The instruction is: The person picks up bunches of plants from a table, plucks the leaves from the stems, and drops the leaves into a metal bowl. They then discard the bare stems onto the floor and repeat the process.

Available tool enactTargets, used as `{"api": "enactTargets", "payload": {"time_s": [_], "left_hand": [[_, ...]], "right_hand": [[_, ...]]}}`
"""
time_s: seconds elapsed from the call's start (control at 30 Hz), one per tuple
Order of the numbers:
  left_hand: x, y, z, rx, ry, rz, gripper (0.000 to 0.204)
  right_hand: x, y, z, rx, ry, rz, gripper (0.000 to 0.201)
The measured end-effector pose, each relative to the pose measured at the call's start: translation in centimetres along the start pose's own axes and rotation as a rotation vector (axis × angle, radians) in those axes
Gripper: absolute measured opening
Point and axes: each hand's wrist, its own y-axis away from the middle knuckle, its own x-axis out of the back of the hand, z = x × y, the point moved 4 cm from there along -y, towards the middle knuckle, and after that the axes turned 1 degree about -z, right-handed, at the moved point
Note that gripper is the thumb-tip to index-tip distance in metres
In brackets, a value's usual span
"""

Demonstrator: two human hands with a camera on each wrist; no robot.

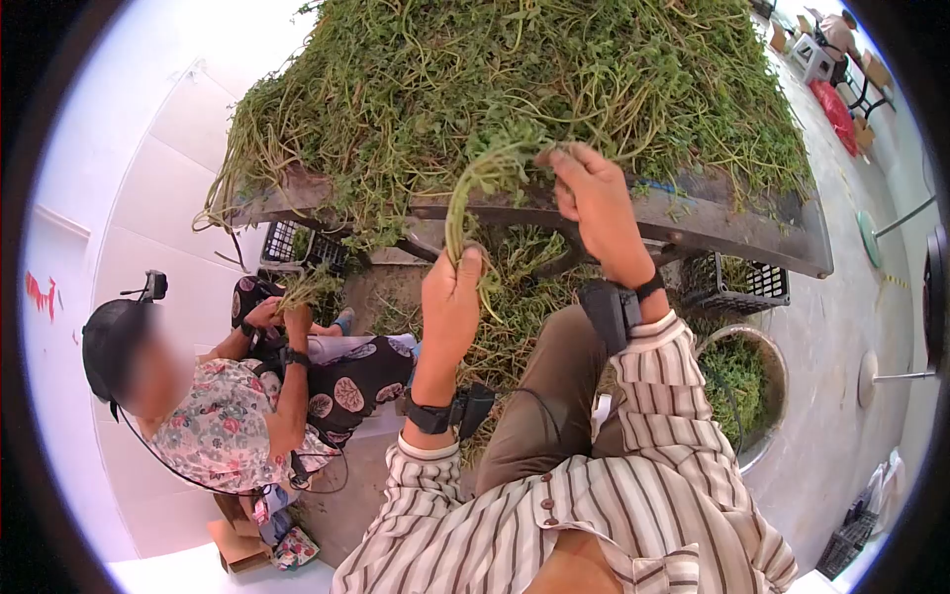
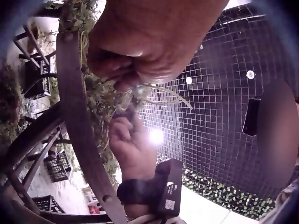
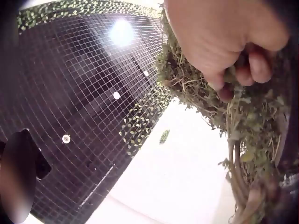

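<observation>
My left hand (image 1: 448,312) grips a small bunch of long green leafy stems (image 1: 458,206) at its lower part, thumb along the stems. The bunch rises from the fist and arches right toward the table edge. At its leafy end, my right hand (image 1: 600,208) pinches some of the greenery between thumb and fingers. The right wrist view shows curled fingers of the right hand (image 3: 229,42) at the leafy top, with stems (image 3: 236,149) running down to the left hand. Seen from the left wrist, the right hand (image 2: 133,149) is close beyond the left fist (image 2: 149,46).
A large heap of the same greens (image 1: 515,79) covers the table, trailing over its dark edge (image 1: 732,223). Black crates (image 1: 767,282) stand beneath. Loose greens lie on the floor, and a round tub (image 1: 777,396) holds more. Another person (image 1: 223,406) handles greens at left.
</observation>
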Motion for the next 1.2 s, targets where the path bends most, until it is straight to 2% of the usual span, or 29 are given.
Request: {"api": "enactTargets", "payload": {"time_s": [0.1, 0.23, 0.43, 0.5, 0.53, 0.6, 0.63, 0.7, 0.73, 0.8, 0.83, 0.9, 1.0, 1.13, 1.2], "left_hand": [[-0.3, 0.1, 0.0, -0.106, -0.068, -0.017, 0.03], [-0.4, 0.1, -0.3, -0.079, -0.018, -0.01, 0.03], [-0.8, 0.6, -0.3, -0.019, -0.019, -0.037, 0.03], [-1.1, 0.7, -0.3, -0.156, -0.25, -0.055, 0.028], [-1.1, 0.7, -0.4, -0.155, -0.251, -0.057, 0.028], [-1.0, 0.6, 0.1, -0.322, -0.528, -0.06, 0.025], [-0.9, 0.4, -0.2, -0.322, -0.528, -0.06, 0.025], [-0.9, 0.3, -0.4, -0.431, -0.512, -0.058, 0.022], [-0.9, 0.3, -0.1, -0.431, -0.513, -0.057, 0.022], [-0.7, -0.1, -0.6, -0.111, -0.25, -0.094, 0.02], [-0.7, -0.2, -0.8, -0.111, -0.25, -0.095, 0.02], [-1.0, -0.5, -1.6, -0.055, 0.024, -0.116, 0.019], [-0.9, -0.1, -0.6, 0.035, -0.012, -0.122, 0.019], [-0.7, 0.0, -0.1, 0.031, 0.019, -0.099, 0.017], [-0.5, -0.2, 0.0, -0.018, -0.076, -0.083, 0.015]], "right_hand": [[-1.5, 0.8, 1.3, -0.05, -0.084, -0.087, 0.018], [-2.8, 2.0, 1.9, -0.198, -0.27, -0.158, 0.014], [-2.9, 2.2, 3.4, -0.33, -0.35, -0.159, 0.014], [-3.4, 2.3, 3.7, -0.353, -0.329, -0.182, 0.014], [-3.6, 2.4, 3.9, -0.355, -0.257, -0.222, 0.015], [-4.0, 2.7, 4.0, -0.359, -0.17, -0.261, 0.014], [-4.1, 2.8, 4.0, -0.36, -0.17, -0.261, 0.014], [-4.3, 3.0, 4.0, -0.342, -0.168, -0.273, 0.012], [-4.3, 3.1, 4.2, -0.341, -0.169, -0.274, 0.012], [-4.4, 3.1, 4.9, -0.368, -0.186, -0.292, 0.01], [-4.5, 3.1, 4.9, -0.367, -0.186, -0.292, 0.01], [-4.5, 3.1, 5.0, -0.369, -0.182, -0.274, 0.01], [-4.6, 3.2, 4.9, -0.354, -0.114, -0.263, 0.01], [-4.7, 3.4, 4.8, -0.344, -0.054, -0.287, 0.01], [-4.9, 3.5, 4.4, -0.357, -0.047, -0.259, 0.01]]}}
